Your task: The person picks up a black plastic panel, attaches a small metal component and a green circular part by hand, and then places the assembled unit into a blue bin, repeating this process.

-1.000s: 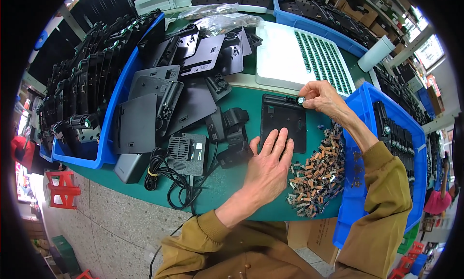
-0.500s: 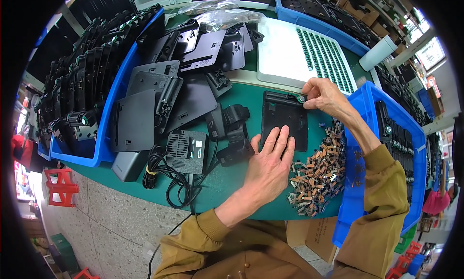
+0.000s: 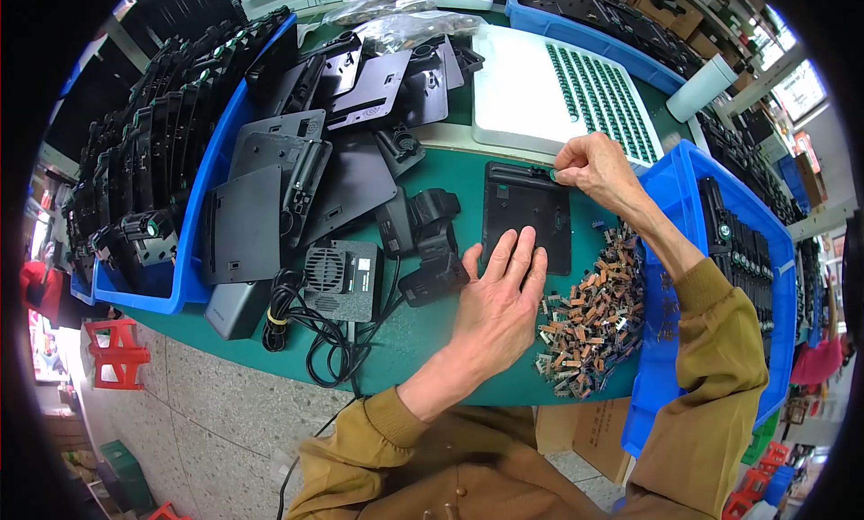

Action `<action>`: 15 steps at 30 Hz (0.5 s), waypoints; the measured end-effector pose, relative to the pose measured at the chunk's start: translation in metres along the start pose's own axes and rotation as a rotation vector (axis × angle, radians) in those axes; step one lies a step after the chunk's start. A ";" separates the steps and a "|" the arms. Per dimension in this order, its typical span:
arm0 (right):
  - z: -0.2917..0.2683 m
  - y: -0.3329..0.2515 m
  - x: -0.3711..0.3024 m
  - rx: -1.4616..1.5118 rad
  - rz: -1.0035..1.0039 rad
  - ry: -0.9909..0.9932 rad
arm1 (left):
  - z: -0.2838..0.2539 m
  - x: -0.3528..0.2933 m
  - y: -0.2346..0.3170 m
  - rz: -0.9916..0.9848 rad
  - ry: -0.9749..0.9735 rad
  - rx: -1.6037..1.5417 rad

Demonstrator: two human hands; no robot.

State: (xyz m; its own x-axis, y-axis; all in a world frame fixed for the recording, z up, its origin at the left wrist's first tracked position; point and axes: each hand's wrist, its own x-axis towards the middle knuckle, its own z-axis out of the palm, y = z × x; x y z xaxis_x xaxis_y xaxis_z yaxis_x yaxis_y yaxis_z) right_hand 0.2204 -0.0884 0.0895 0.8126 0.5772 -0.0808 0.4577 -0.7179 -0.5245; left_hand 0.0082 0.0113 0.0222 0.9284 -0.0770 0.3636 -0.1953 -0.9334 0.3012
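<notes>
A green surface (image 3: 423, 340) is carrying a flat black plate (image 3: 526, 216), lying with its long axis running away from the person. The left hand (image 3: 498, 306) is pressing flat, fingers spread and holding nothing, on the plate's near edge. The right hand (image 3: 598, 167) is pinching a small green part (image 3: 553, 172) at the plate's far right corner (nearer this hand). A heap of small brown clips (image 3: 589, 326) is lying just right.
</notes>
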 end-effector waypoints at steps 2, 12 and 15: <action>0.001 -0.002 0.000 -0.012 0.025 0.006 | 0.000 0.000 0.000 0.000 0.004 0.000; -0.016 -0.001 0.004 -0.046 0.047 0.044 | 0.000 0.001 0.001 0.005 0.002 0.000; -0.022 0.001 0.006 -0.137 0.047 0.079 | 0.000 -0.001 0.000 0.001 0.005 0.003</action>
State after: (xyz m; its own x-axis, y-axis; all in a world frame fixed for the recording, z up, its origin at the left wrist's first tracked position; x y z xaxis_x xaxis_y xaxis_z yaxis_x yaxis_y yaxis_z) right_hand 0.2336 -0.0946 0.1067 0.8575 0.5135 -0.0326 0.4594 -0.7926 -0.4009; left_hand 0.0077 0.0113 0.0220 0.9266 -0.0760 0.3683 -0.1953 -0.9342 0.2985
